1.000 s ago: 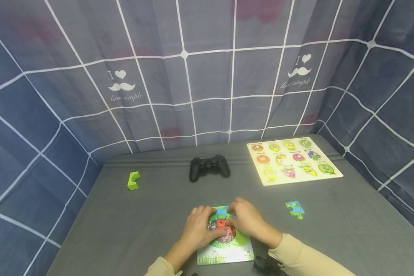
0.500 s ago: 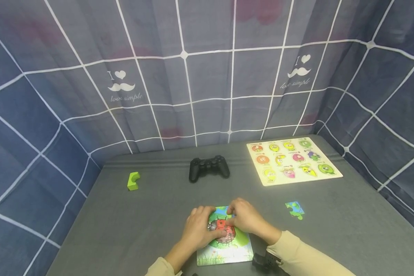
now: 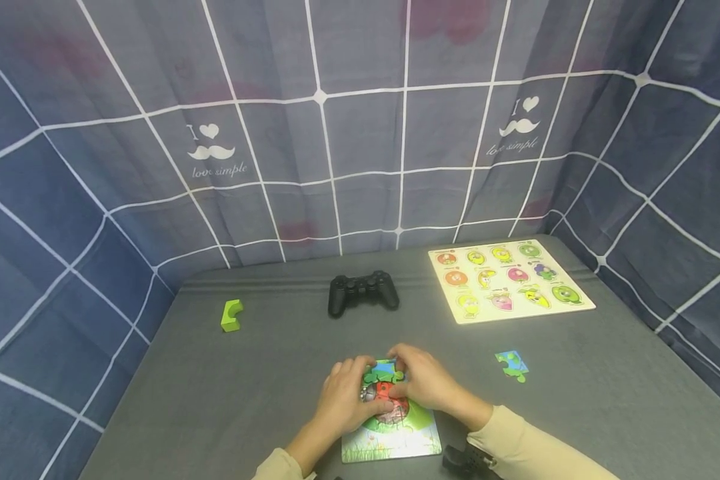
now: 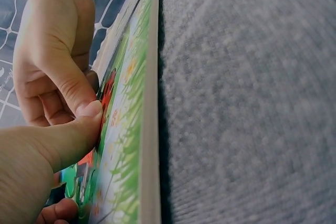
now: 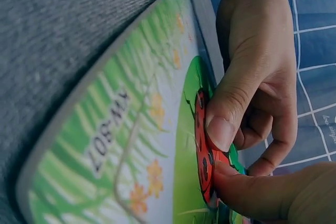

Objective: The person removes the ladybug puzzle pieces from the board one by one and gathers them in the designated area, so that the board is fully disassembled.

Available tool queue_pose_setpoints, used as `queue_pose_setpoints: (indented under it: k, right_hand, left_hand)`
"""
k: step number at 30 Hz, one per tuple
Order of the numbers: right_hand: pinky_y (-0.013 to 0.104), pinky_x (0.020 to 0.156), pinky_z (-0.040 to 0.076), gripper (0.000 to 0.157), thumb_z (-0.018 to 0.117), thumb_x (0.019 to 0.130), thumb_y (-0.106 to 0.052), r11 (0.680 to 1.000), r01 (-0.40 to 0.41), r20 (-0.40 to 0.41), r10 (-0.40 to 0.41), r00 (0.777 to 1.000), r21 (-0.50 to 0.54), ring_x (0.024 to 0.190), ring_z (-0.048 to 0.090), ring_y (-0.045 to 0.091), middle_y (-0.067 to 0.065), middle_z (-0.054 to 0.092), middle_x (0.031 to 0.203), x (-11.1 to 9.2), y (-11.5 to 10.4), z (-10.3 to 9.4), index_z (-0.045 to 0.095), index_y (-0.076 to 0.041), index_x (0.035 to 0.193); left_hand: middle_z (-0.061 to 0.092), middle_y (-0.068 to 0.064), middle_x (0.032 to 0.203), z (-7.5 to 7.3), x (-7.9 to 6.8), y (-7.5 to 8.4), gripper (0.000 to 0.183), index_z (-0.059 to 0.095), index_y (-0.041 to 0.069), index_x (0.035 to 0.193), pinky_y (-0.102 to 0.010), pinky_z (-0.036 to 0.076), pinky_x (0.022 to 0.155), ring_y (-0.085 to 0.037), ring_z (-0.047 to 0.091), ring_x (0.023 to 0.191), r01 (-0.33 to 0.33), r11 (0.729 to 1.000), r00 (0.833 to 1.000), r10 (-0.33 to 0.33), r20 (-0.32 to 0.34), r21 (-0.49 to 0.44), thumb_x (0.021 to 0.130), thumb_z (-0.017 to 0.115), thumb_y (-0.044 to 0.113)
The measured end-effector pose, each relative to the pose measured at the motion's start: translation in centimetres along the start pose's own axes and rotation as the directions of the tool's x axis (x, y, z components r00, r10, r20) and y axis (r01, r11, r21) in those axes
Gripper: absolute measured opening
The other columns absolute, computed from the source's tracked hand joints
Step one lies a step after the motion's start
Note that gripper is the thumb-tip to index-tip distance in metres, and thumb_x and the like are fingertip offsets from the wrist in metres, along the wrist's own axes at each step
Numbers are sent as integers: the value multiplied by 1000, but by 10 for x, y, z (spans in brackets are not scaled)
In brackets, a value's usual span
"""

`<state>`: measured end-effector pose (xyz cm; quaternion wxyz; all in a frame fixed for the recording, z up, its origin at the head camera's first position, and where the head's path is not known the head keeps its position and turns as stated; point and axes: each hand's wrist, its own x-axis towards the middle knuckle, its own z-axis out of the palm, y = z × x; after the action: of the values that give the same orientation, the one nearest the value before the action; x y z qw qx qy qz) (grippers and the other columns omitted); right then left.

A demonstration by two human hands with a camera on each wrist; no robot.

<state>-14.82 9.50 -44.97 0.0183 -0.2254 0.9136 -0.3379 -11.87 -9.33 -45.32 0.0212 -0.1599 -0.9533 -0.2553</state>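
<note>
A ladybug jigsaw puzzle in a flat tray lies on the dark table. My left hand grips its upper left side, with the thumb on the red ladybug and the fingers curled at the far edge. From the other side my right hand holds the upper right part, thumb beside the left thumb and fingers bent over the far corner. Between the hands shows a blue and green piece at the top. In the left wrist view both thumbs meet close over the picture. The right fingertips are partly hidden.
A loose blue and green jigsaw piece lies to the right. Behind it is a fruit puzzle board. A black game controller sits beyond the hands, and a green arched block at the left. A checked curtain surrounds the table.
My right fingers have shifted slightly left along the puzzle's far edge, and more of the blue and green top piece shows. My left hand stays almost still.
</note>
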Motion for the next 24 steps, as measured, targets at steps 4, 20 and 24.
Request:
queue_pose_setpoints:
  k: [4,20,24]
  right_hand:
    - [27,70,45,48,85,68,-12,999,19,6,-19,1000,-30,84,56,15,2,62,94,-2,2,1,64,-4,110]
    - [21,63,40,47,83,75,-22,998,-65,-58,67,996,23,72,46,5,-3,57,85,-28,41,-48,68,-2,115]
    - [22,63,39,48,84,73,-23,978,-209,-129,208,970,6,74,46,7,0,59,87,-61,76,-87,68,-3,114]
  left_hand:
    - [63,-1,106,1,1,2,73,56,18,124,-27,38,71,-14,48,89,-10,1000,1000,10,4,-7,67,82,56]
    - [64,-3,110,6,1,-6,76,58,12,125,-33,43,76,-16,50,93,8,1000,1000,-8,3,7,68,81,56]
    - [64,-4,111,5,1,-6,76,59,11,125,-36,44,79,-18,52,96,-2,1000,1000,2,-6,1,68,82,55]
